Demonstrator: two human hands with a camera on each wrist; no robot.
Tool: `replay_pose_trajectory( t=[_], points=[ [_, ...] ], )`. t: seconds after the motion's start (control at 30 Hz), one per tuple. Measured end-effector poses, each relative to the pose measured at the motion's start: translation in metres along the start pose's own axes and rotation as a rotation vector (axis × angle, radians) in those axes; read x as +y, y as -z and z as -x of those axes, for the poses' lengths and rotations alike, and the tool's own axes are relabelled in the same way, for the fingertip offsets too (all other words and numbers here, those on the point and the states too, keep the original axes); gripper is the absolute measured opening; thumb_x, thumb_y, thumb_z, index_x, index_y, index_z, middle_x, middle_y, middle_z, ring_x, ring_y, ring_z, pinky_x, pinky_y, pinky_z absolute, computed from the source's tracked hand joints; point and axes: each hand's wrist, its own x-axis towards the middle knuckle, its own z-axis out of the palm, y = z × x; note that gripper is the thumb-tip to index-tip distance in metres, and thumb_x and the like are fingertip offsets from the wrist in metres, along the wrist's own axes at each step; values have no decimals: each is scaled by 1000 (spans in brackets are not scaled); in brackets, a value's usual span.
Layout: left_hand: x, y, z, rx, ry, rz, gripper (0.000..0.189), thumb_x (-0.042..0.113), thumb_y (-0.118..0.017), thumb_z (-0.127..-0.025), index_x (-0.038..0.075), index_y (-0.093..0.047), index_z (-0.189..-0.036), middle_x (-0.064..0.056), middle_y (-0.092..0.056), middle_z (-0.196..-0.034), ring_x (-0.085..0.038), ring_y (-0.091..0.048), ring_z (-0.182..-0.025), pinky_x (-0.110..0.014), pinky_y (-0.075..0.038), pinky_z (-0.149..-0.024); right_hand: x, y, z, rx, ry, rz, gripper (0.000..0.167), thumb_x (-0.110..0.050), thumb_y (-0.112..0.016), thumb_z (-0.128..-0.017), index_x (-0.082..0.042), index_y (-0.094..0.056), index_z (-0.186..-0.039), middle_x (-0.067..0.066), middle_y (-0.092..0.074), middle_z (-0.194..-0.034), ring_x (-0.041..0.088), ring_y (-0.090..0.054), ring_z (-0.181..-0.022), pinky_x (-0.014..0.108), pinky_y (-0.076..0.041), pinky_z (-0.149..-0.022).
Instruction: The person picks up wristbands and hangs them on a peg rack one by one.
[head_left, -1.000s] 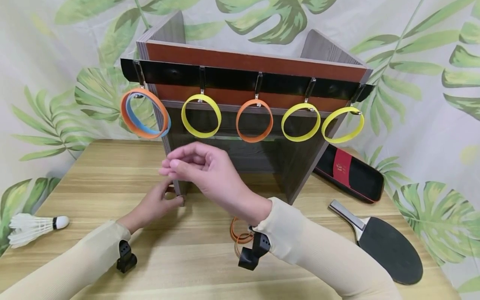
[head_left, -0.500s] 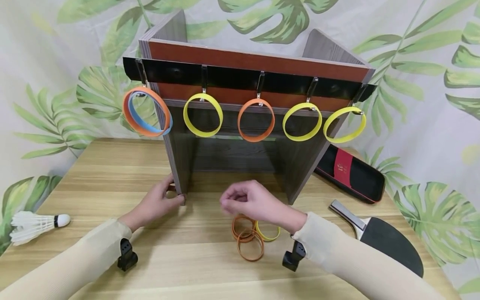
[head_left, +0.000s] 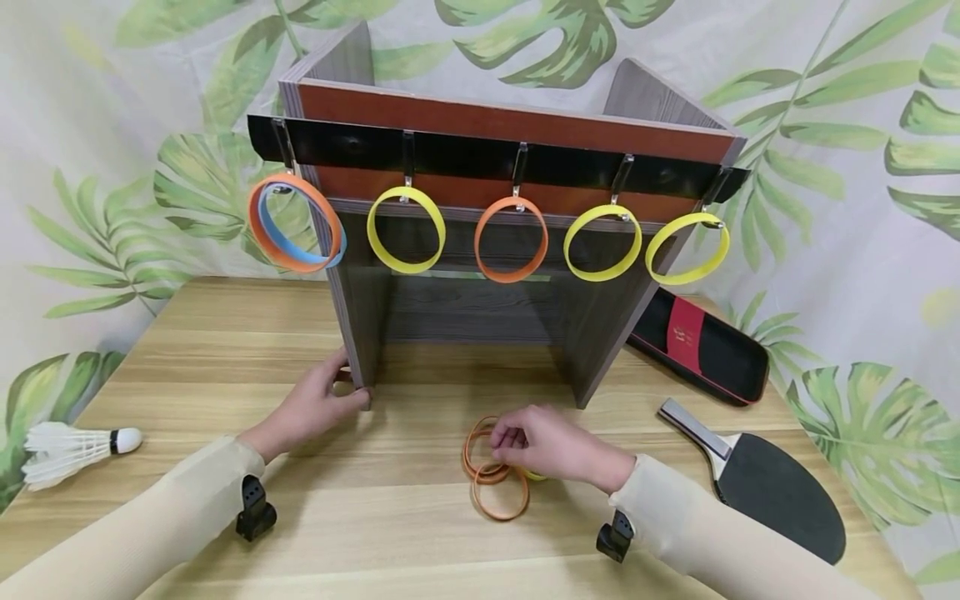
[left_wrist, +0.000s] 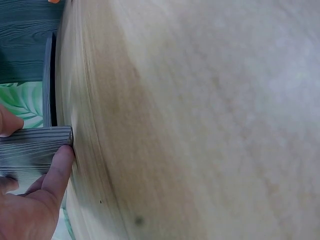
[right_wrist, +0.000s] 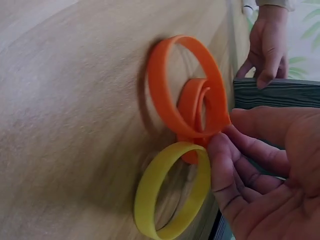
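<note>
My left hand point(head_left: 311, 408) grips the lower front edge of the grey wooden stand's left side panel point(left_wrist: 30, 150), thumb in front and fingers behind. Lower right of it, my right hand point(head_left: 551, 446) pinches the edge of an orange silicone wristband point(right_wrist: 157, 80) between thumb and index finger. That band is tilted up over other orange wristbands point(right_wrist: 187, 100) in a small pile on the table. A yellow wristband point(right_wrist: 145, 205) lies beside the pile, mostly covered by my right hand in the head view.
A black strip point(head_left: 465, 154) across the stand carries several metal hooks with orange, yellow and blue bands hanging. A table tennis bat point(head_left: 780, 492) and a black case point(head_left: 731, 358) lie on the right, a shuttlecock point(head_left: 67, 450) on the left.
My right hand has come down from in front of the stand to the pile and taken hold of an orange wristband. The left hand keeps its grip on the panel.
</note>
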Motion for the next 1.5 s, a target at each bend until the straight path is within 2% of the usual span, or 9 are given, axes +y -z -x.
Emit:
replay_pose_trajectory(
  t=[0.2, 0.47, 0.67, 0.77, 0.97, 1.13, 1.3, 1.5],
  points=[
    [1, -1, 0, 2, -3, 1, 63, 7, -68, -94, -1, -46, -152, -28, -65, -137, -40, -68, -115, -50, -52, -98, 1, -5, 1, 5, 19, 75, 4, -7, -73, -95, -5, -74, -98, 1, -75, -86, 0, -63, -78, 17, -53, -72],
    [2, 0, 1, -4, 3, 2, 64, 5, -68, -94, -2, -44, -153, -29, -65, -136, -41, -68, -116, -48, -53, -96, 0, -4, 0, -31, 30, 91, 8, -4, -70, -96, -6, -75, -101, 0, -77, -89, -2, -63, -78, 17, -52, -72],
    [4, 0, 2, -6, 12, 5, 66, 6, -70, -95, -2, -43, -154, -29, -64, -138, -41, -68, -116, -47, -53, -96, -1, 1, 1, -84, 136, 123, 7, -7, -70, -97, -6, -76, -101, -2, -74, -88, -6, -56, -76, 16, -51, -73],
    [4, 0, 3, -7, 13, 4, 66, 7, -69, -95, -2, -43, -155, -29, -63, -140, -41, -68, -117, -46, -53, -95, 0, 6, 1, -136, 159, 102, 9, -7, -68, -98, -5, -76, -102, -1, -73, -90, -7, -56, -78, 17, -52, -75],
    [2, 0, 2, -2, 11, -3, 65, 6, -68, -95, -2, -43, -154, -29, -63, -140, -41, -68, -116, -43, -54, -94, -3, 18, 4, -313, 96, 30, 12, -9, -68, -100, -3, -76, -106, 0, -74, -95, -6, -57, -82, 16, -51, -79],
    [2, 0, 2, 1, 8, 5, 64, 7, -69, -95, -2, -44, -153, -29, -63, -140, -41, -68, -117, -45, -54, -94, -6, 26, 6, -390, 75, 4, 11, -8, -68, -100, -2, -75, -105, 0, -73, -96, -6, -58, -84, 17, -52, -81],
    [2, 1, 2, 1, 10, 3, 63, 7, -69, -94, -1, -45, -153, -29, -64, -138, -42, -68, -117, -44, -54, -92, -9, 33, 5, -385, 105, 6, 10, -9, -68, -99, -3, -73, -105, -1, -73, -95, -6, -59, -83, 18, -53, -80],
    [0, 0, 1, 1, 4, -7, 62, 5, -67, -95, -1, -45, -153, -28, -64, -139, -42, -67, -118, -46, -54, -96, -22, 50, 1, -294, 145, -36, 12, -12, -70, -99, -3, -73, -107, 0, -75, -94, -3, -63, -83, 21, -56, -82]
  ],
)
